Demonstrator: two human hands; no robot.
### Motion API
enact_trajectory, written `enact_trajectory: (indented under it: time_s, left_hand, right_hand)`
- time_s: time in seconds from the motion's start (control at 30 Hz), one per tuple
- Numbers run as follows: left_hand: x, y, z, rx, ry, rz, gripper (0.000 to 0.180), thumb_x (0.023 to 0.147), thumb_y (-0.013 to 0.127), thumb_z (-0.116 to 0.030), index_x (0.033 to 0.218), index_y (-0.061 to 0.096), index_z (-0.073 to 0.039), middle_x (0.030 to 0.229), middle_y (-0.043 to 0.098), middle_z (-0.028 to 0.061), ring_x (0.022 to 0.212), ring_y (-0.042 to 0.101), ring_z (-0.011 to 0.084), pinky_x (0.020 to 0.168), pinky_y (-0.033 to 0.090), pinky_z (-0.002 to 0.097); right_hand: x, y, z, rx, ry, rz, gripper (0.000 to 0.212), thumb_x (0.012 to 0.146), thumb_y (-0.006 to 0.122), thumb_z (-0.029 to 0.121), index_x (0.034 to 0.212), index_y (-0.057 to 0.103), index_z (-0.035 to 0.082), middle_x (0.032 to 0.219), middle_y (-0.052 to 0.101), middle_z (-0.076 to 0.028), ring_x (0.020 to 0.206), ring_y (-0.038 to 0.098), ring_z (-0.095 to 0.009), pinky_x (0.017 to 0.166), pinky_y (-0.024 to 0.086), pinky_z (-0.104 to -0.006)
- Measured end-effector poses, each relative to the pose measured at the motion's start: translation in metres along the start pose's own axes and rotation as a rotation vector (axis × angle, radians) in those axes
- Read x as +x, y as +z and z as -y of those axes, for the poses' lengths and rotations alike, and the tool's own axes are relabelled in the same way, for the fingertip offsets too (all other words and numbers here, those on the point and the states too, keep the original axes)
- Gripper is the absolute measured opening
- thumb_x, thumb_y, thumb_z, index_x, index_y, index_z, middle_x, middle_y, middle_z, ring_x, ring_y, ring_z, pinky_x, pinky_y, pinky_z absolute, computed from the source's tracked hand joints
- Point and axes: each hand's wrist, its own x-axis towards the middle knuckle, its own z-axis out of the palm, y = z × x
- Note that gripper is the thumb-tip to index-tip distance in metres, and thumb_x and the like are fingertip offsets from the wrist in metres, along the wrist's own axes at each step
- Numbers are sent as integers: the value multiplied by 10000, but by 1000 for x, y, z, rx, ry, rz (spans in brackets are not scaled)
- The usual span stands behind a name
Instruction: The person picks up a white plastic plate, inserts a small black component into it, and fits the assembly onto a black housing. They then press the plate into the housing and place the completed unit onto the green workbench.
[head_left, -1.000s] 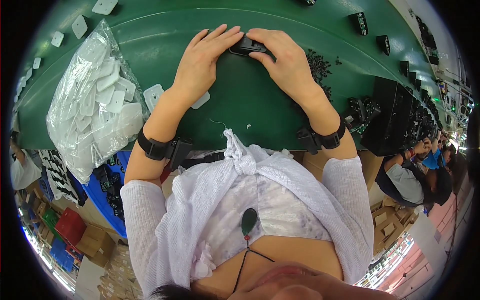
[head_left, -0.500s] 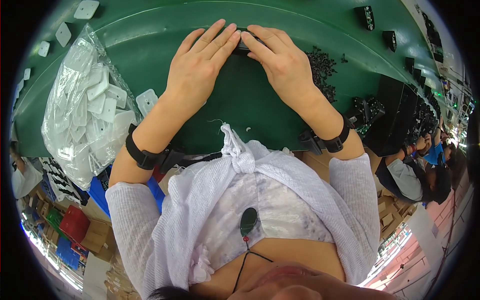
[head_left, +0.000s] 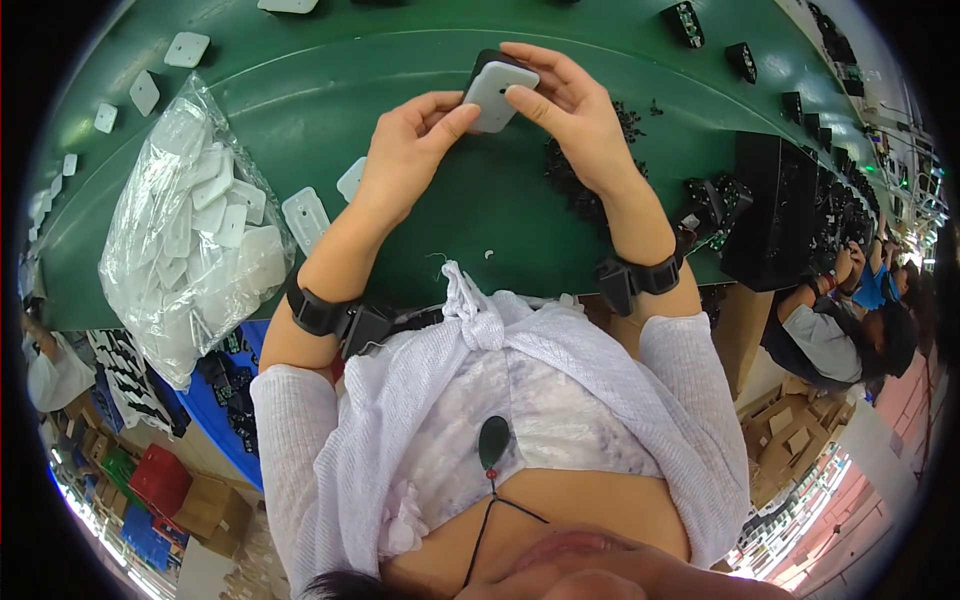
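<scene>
Both hands hold a small flat case (head_left: 496, 98) above the far part of the green table, its pale grey-white plate facing me and a black body behind. My left hand (head_left: 412, 145) grips its lower left edge, with the thumb by the plate's corner. My right hand (head_left: 578, 115) has its thumb on the plate's face near a dark hole and its fingers behind the upper right side. By my left forearm lie loose white plates (head_left: 306, 219). A heap of tiny black parts (head_left: 572, 188) lies by my right wrist, partly hidden behind it.
A clear plastic bag (head_left: 185, 240) full of white plates leans over the table's left edge. At right stand a black box (head_left: 762, 210) and black assemblies (head_left: 716, 207). White plates (head_left: 187, 49) and black housings (head_left: 684, 24) line the far curve. Other people (head_left: 830, 330) are beyond the right side.
My hands, earlier pressed together over a black piece on the table, have lifted and tilted the case, and its pale plate now shows. The view has shifted slightly.
</scene>
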Motion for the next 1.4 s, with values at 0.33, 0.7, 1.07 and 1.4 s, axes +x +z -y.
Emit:
enact_trajectory:
  time_s: [0.33,0.7,1.07,1.4]
  left_hand:
    - [-2,11,7,-108,117,28,315,912,672,-165,1165,630,19,1047,699,81,917,634,118,807,494,247]
    - [-54,-63,-15,783,336,-328,266,838,709,-109,1093,659,-50,1042,631,76,839,593,196,715,474,296]
    - [-79,-62,-10,1277,369,60,505,779,677,-81,1274,576,-87,1351,528,91,1202,504,313,961,440,421]
    - [-66,-71,14,1267,550,-44,400,777,590,63,1153,651,-58,1253,592,90,1144,547,299,931,466,398]
  right_hand:
    - [12,-20,9,-464,-237,-44,407,882,698,88,1257,562,6,1125,642,-85,1043,593,-148,909,472,-279]
    - [118,-181,49,-866,109,154,347,840,668,18,1183,615,30,1001,656,-63,940,609,-159,838,504,-308]
    - [106,-172,69,-1039,-75,-169,373,893,676,192,1201,603,-6,1064,672,-114,986,633,-206,873,500,-334]
    - [-14,-161,18,-1173,-48,-346,229,848,730,172,1010,677,19,865,680,-34,735,619,-101,705,498,-250]
